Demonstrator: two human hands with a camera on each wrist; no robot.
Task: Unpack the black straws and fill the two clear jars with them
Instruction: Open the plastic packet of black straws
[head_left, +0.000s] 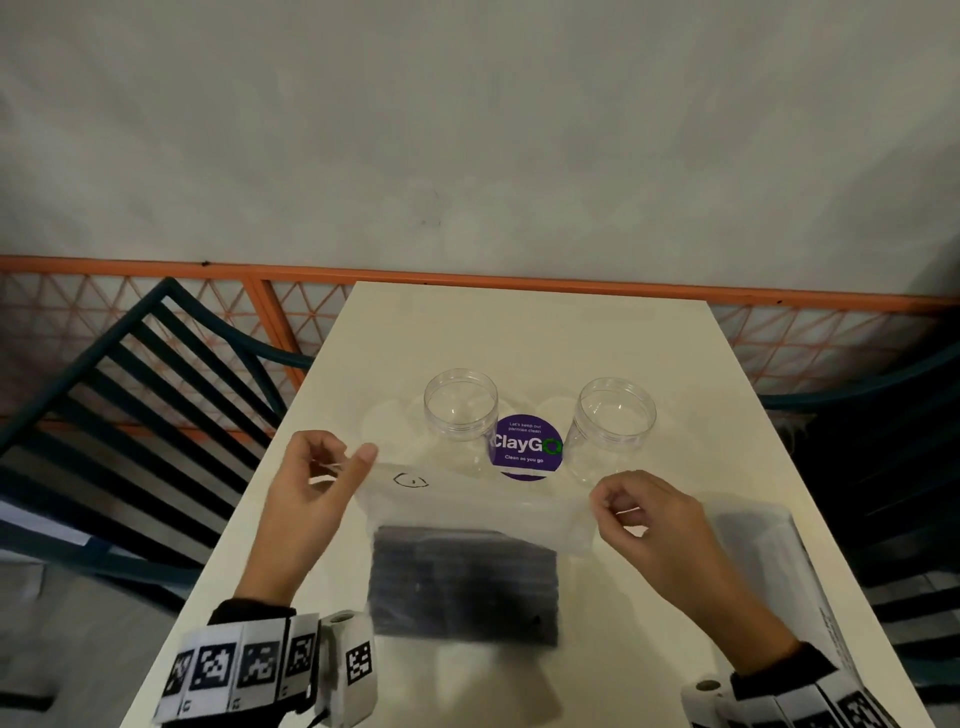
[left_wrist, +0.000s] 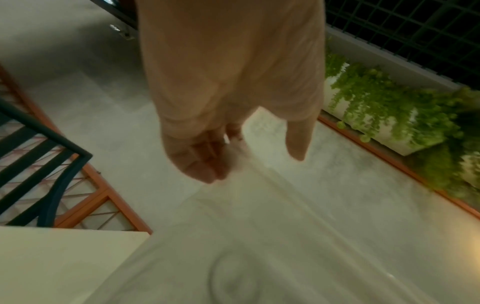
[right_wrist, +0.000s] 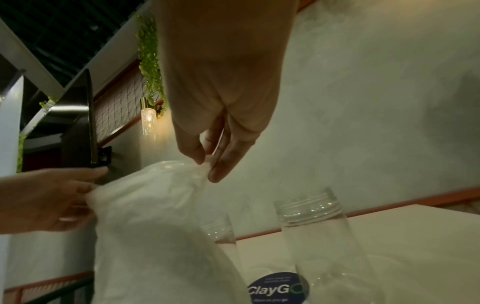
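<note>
A clear plastic bag (head_left: 478, 512) holding a bundle of black straws (head_left: 465, 584) hangs above the white table (head_left: 675, 364), blurred by motion. My left hand (head_left: 337, 465) pinches the bag's upper left corner, and my right hand (head_left: 615, 512) pinches its upper right corner. In the right wrist view my right hand (right_wrist: 207, 162) pinches the crumpled bag top (right_wrist: 161, 197). Behind the bag two clear open jars stand upright with nothing inside, one on the left (head_left: 461, 410) and one on the right (head_left: 613, 421). The left wrist view is blurred; my left hand (left_wrist: 226, 156) there has its fingers curled.
A round purple sticker (head_left: 527, 447) lies on the table between the jars. A second pack of black straws (head_left: 753, 561) rests on the table at the right. Dark slatted chairs (head_left: 119, 415) stand on both sides. A grey wall (head_left: 467, 130) with orange mesh trim rises behind.
</note>
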